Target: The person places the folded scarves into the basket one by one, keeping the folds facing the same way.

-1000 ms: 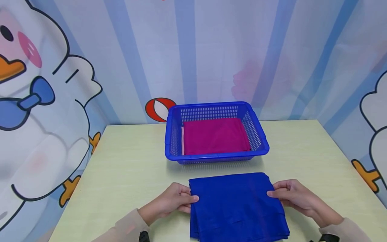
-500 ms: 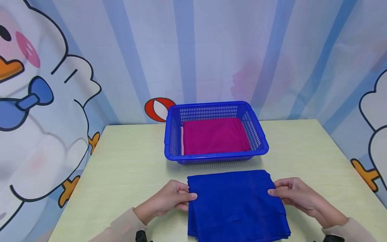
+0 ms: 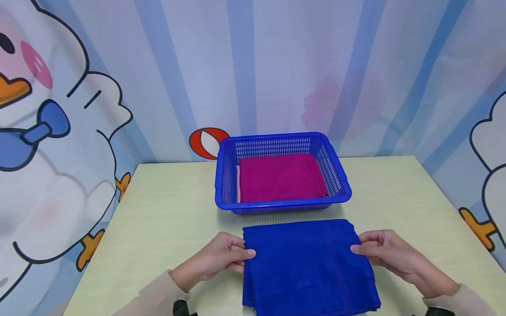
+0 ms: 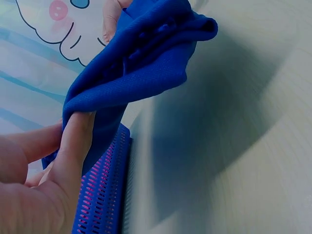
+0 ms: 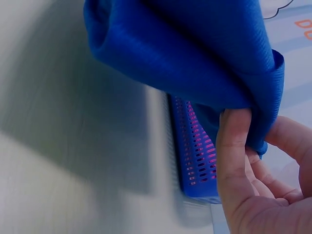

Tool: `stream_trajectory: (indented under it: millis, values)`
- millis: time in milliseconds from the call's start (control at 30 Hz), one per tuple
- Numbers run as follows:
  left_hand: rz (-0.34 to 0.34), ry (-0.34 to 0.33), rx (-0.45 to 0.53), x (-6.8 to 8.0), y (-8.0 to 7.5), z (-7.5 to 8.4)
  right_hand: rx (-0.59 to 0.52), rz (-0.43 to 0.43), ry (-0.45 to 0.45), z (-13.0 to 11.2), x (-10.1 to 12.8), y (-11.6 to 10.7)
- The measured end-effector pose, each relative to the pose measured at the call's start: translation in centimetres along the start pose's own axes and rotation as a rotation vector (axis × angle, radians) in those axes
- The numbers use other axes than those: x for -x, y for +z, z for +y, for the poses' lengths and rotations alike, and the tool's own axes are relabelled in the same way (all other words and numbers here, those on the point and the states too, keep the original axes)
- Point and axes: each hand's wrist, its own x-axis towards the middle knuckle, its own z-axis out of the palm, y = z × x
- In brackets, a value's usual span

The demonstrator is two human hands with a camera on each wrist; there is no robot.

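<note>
A folded blue cloth (image 3: 308,267) is held up in front of the basket, its lower part running past the bottom of the head view. My left hand (image 3: 217,256) pinches its left edge, thumb on top and fingers beneath. On the opposite edge my right hand (image 3: 395,259) pinches it the same way. Both wrist views show the cloth (image 4: 131,63) sagging in folded layers above the table, with its shadow below. Beyond it stands a blue plastic basket (image 3: 282,204) that holds a folded magenta cloth (image 3: 282,177), with a pale pink edge showing at its left.
The pale wooden table (image 3: 178,197) carries the basket near its back edge. Behind it hangs a light blue striped backdrop (image 3: 276,66) with cartoon ducks and a red and white ball printed on it.
The blue cloth has shifted slightly away from me, toward the basket, and its left edge has moved a little left. Both hands keep hold and move with it. The basket stays put.
</note>
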Motion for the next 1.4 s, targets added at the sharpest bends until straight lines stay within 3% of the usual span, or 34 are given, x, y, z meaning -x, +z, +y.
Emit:
stream_trajectory:
  millis: [767, 1400]
  values:
    - [0.030, 0.022, -0.109, 0.6, -0.8, 3.2, 0.067, 0.004, -0.062, -2.9, 0.2, -0.1]
    - [0.050, 0.068, -0.090, 0.1, -2.2, 5.6, 0.072, 0.056, -0.093, -5.8, -0.7, 0.1]
